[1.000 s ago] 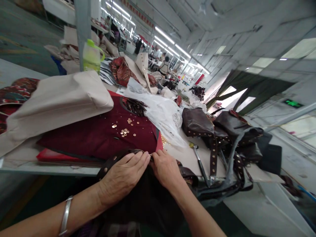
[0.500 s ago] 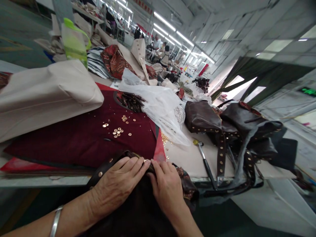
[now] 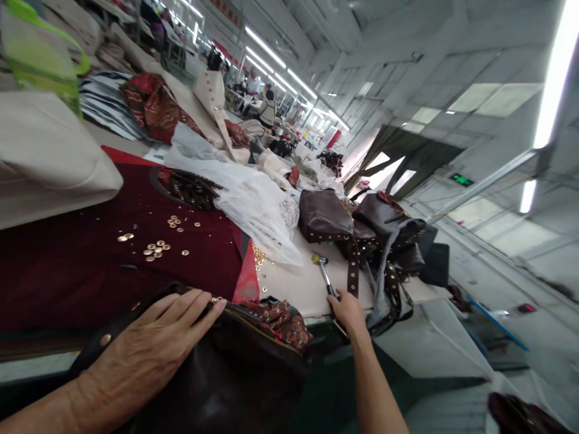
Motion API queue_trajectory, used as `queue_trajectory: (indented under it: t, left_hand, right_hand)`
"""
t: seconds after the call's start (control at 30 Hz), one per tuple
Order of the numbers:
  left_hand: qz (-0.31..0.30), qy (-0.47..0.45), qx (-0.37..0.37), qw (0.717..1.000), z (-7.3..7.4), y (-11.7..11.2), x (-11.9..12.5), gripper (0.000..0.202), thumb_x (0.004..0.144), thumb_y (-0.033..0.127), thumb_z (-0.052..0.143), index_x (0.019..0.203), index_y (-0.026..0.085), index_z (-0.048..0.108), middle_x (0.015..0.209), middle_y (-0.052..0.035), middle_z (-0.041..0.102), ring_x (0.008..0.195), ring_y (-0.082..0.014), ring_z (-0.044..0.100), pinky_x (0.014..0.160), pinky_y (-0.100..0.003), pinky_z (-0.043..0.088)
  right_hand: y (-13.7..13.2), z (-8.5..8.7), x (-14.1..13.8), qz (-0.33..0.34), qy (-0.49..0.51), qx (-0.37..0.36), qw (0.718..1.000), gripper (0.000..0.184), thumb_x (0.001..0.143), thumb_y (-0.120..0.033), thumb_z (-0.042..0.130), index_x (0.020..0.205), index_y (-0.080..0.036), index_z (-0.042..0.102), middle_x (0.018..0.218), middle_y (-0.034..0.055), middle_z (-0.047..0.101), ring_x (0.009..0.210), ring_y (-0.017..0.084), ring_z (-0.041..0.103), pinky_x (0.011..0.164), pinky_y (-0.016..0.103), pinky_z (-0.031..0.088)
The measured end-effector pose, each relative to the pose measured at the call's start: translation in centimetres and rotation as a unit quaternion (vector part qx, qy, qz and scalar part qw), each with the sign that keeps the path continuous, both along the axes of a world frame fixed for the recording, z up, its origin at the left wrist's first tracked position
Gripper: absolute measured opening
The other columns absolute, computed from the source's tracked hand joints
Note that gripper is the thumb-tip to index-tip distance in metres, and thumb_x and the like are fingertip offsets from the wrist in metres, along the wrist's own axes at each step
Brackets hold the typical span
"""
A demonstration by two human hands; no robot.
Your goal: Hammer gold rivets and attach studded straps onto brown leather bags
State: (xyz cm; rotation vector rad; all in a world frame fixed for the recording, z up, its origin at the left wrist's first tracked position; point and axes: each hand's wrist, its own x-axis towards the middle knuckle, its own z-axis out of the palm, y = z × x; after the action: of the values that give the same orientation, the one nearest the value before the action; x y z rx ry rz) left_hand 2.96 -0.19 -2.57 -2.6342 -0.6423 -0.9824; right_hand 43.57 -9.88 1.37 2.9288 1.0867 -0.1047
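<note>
My left hand (image 3: pixel 158 337) is closed on the top edge of a dark brown leather bag (image 3: pixel 244 367), beside a small gold metal piece (image 3: pixel 216 299) at its zipper. The bag hangs at the table's front edge, with red patterned lining (image 3: pixel 284 322) bulging out at its right end. Farther right, my right hand (image 3: pixel 348 313) has its fingers around the dark handle of a hammer (image 3: pixel 324 274). The yellow-ended head of that hammer points away from me over the tabletop. The lower end of the handle is hidden by the hand.
Gold snap caps (image 3: pixel 156 250) lie scattered on a maroon cloth (image 3: pixel 203 241). Small gold rings (image 3: pixel 259 256) sit near a white plastic bag (image 3: pixel 257 199). Finished-looking brown leather bags (image 3: pixel 325 214) with studded straps are piled at the right. Beige material (image 3: pixel 49 157) covers the left.
My right hand has left the bag's edge and moved right onto the hammer's handle. My left hand stays on the bag. The view has turned to the right.
</note>
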Motion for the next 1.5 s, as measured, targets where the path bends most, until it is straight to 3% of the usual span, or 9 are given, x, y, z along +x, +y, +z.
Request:
queue_trajectory:
  t: [0.27,0.47,0.67,0.77,0.9,1.03,1.17,1.33,1.5]
  left_hand:
    - [0.025,0.077,-0.003,0.997,0.1,-0.1,-0.5,0.049,0.086,0.011,0.056,0.133,0.024,0.063,0.115,-0.0054,0.063,0.112,-0.0241,0.052,0.103,-0.038,0.033]
    - [0.039,0.067,0.007,0.997,0.2,-0.4,-0.6,0.047,0.087,0.016,0.06,0.132,0.027,0.063,0.122,-0.0072,0.063,0.119,-0.0249,0.053,0.106,-0.037,0.032]
    - [0.067,0.067,-0.001,0.996,-0.4,-0.5,-0.5,0.055,0.08,0.02,0.071,0.133,0.031,0.063,0.137,-0.016,0.059,0.134,-0.0283,0.049,0.108,-0.038,0.031]
    - [0.06,0.081,-0.009,0.995,0.0,-0.4,-0.6,0.054,0.081,0.023,0.073,0.133,0.032,0.063,0.134,-0.0167,0.061,0.132,-0.0273,0.052,0.107,-0.037,0.032]
    - [0.042,0.084,-0.02,0.995,0.2,-0.3,-0.9,0.054,0.085,0.027,0.071,0.138,0.032,0.059,0.135,-0.0156,0.061,0.133,-0.0268,0.052,0.108,-0.037,0.033]
    - [0.045,0.08,-0.024,0.995,-0.4,-0.3,-1.0,0.055,0.088,0.026,0.068,0.141,0.032,0.056,0.137,-0.0173,0.059,0.133,-0.0265,0.052,0.11,-0.038,0.033]
    - [0.038,0.088,-0.042,0.995,-0.8,-0.3,-0.9,0.057,0.087,0.023,0.068,0.142,0.031,0.056,0.14,-0.0195,0.057,0.135,-0.0279,0.052,0.111,-0.038,0.033]
    - [0.034,0.086,-0.044,0.995,-0.8,-0.2,-0.8,0.055,0.087,0.023,0.068,0.14,0.03,0.057,0.139,-0.0195,0.057,0.135,-0.0282,0.051,0.11,-0.039,0.032]
    - [0.036,0.074,-0.049,0.995,-1.0,-0.3,-0.7,0.048,0.089,0.023,0.067,0.136,0.026,0.059,0.14,-0.0184,0.056,0.136,-0.0292,0.049,0.111,-0.041,0.031]
  right_hand:
    - [0.4,0.8,0.1,0.018,-0.059,-0.113,0.992,0.039,0.095,-0.006,0.032,0.114,0.001,0.065,0.114,0.0302,0.066,0.11,0.039,0.068,0.093,0.051,0.051]
    - [-2.6,3.9,-1.0,0.046,-0.076,-0.051,0.995,0.039,0.102,-0.022,0.032,0.124,-0.004,0.059,0.122,0.0247,0.065,0.116,0.034,0.065,0.1,0.045,0.05]
    - [-7.9,4.0,-10.0,0.142,0.112,0.171,0.969,0.059,0.099,-0.055,0.039,0.137,-0.013,0.054,0.1,0.0115,0.075,0.08,0.023,0.073,0.066,0.03,0.059]
    - [-8.7,3.3,-15.6,0.277,0.128,0.227,0.925,0.054,0.1,-0.048,0.043,0.144,-0.018,0.053,0.126,0.0096,0.069,0.112,0.022,0.069,0.09,0.028,0.06]
    - [-7.6,1.0,-19.5,0.375,0.103,0.236,0.89,0.05,0.103,-0.028,0.04,0.152,-0.022,0.046,0.148,0.0032,0.052,0.139,0.017,0.048,0.115,0.032,0.04]
    - [-6.6,-0.1,-19.7,0.409,0.113,0.194,0.884,0.051,0.102,-0.022,0.04,0.153,-0.022,0.045,0.145,0.0022,0.054,0.135,0.015,0.052,0.11,0.028,0.044]
    - [-7.3,2.2,-19.6,0.392,0.104,0.228,0.885,0.049,0.102,-0.027,0.043,0.151,-0.023,0.048,0.145,0.0026,0.054,0.135,0.019,0.052,0.11,0.031,0.045]
    - [-9.2,3.1,-20.5,0.238,0.093,0.317,0.913,0.057,0.1,-0.034,0.053,0.155,-0.026,0.04,0.134,0.0056,0.064,0.115,0.024,0.068,0.091,0.03,0.061]
    - [-7.7,0.1,-21.0,0.407,0.141,0.222,0.875,0.051,0.099,-0.023,0.046,0.15,-0.025,0.05,0.141,0.0023,0.059,0.13,0.021,0.058,0.103,0.028,0.053]
